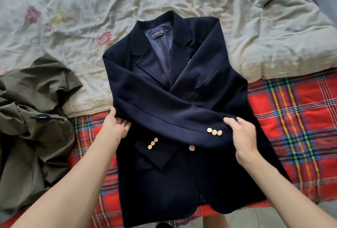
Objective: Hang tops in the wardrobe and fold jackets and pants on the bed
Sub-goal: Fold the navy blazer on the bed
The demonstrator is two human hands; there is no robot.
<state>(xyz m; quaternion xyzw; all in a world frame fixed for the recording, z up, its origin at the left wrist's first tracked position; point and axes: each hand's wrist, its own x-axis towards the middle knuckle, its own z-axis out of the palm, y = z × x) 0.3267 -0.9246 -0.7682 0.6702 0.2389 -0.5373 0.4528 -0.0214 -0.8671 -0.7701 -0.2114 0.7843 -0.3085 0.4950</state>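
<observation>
A navy blazer [182, 85] with gold buttons lies face up on the bed, collar away from me, hem hanging over the near edge. Both sleeves are crossed over its front. My right hand [242, 133] pinches the cuff of the upper sleeve, beside its three gold buttons. My left hand [115, 125] holds the jacket's left side where that sleeve folds, fingers tucked under the cloth. The lower sleeve's cuff lies on the front, near a large gold button.
A crumpled olive-green garment [34, 111] lies at the left on the red plaid blanket [295, 118]. A rumpled cream floral quilt [91, 12] covers the far side of the bed, with a pillow [284, 32] at the right. Floor tiles show at the bottom right.
</observation>
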